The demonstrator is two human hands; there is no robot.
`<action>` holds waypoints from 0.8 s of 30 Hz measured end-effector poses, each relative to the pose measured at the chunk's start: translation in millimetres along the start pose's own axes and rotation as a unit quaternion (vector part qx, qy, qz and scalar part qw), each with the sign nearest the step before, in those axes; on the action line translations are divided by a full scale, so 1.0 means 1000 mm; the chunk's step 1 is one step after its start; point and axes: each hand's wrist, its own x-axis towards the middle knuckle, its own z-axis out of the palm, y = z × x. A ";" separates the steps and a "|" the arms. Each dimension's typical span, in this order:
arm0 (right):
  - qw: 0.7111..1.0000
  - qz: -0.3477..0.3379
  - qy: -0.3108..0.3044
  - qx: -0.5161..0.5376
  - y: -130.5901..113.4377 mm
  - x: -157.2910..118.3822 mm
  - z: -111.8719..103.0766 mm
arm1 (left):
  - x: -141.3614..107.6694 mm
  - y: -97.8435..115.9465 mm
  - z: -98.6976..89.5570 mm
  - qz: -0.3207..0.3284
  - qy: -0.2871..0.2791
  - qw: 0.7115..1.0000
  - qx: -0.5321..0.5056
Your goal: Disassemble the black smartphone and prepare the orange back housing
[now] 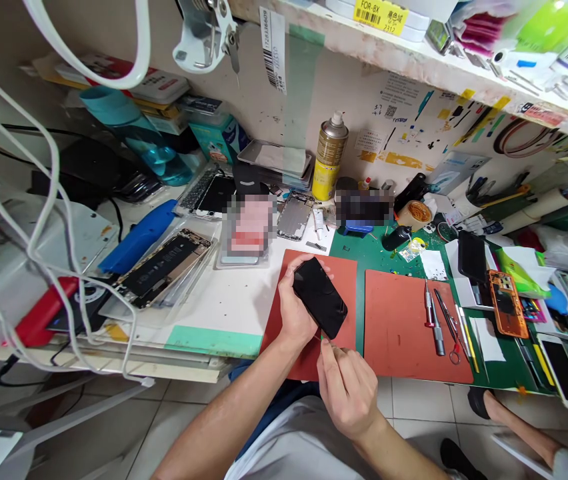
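Note:
A smartphone point(321, 297) with a dark, glossy screen lies tilted in my left hand point(295, 312), whose fingers wrap around its back and far edge. It is held above a reddish-brown mat point(345, 268). Just below the phone's near edge, my right hand point(347, 390) is closed, with thumb and forefinger pinching a thin tool. Only a sliver of that tool shows, with a green bit at the fingertips; its kind is hidden. The tool's end meets the phone's lower edge or passes close by it; I cannot tell which.
A second reddish-brown mat point(399, 327) bears a screwdriver point(434, 320) and scissors-like tool point(449, 323). An orange phone shell point(507, 303) and white phone point(564, 373) lie right. Opened phone point(161, 263) and white cables point(57, 200) are left; a spray can point(330, 157) stands behind. Someone's leg point(519, 427) shows.

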 end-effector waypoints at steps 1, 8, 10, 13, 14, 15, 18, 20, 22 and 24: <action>1.000 0.008 0.006 0.013 -0.002 0.003 -0.004 | 0.000 0.000 0.000 -0.001 0.001 1.000 0.000; 0.953 0.270 -0.072 0.120 0.053 0.009 -0.038 | 0.001 0.000 -0.001 -0.023 0.026 0.999 0.004; 0.932 0.333 -0.128 0.068 0.093 0.005 -0.043 | 0.001 0.001 -0.001 -0.033 0.030 0.999 0.001; 0.927 0.337 -0.165 0.007 0.136 0.001 -0.046 | 0.001 0.001 0.000 -0.051 0.030 0.998 -0.010; 0.930 0.333 -0.154 -0.013 0.141 0.000 -0.046 | 0.002 0.001 0.001 -0.057 0.030 0.998 -0.015; 0.934 0.328 -0.139 -0.022 0.140 -0.001 -0.046 | 0.002 0.001 0.001 -0.063 0.031 0.997 -0.019; 0.937 0.320 -0.122 0.063 0.114 -0.002 -0.044 | 0.002 0.001 0.002 -0.075 0.032 0.996 -0.025; 0.918 0.317 -0.157 0.177 0.089 -0.002 -0.038 | 0.000 0.000 0.002 -0.081 0.031 0.996 -0.023; 0.903 0.311 -0.188 0.231 0.068 0.001 -0.031 | -0.006 -0.001 0.003 -0.091 0.030 0.995 -0.017; 0.897 0.310 -0.197 0.247 0.056 0.004 -0.024 | -0.013 -0.002 0.003 -0.105 0.030 0.994 -0.008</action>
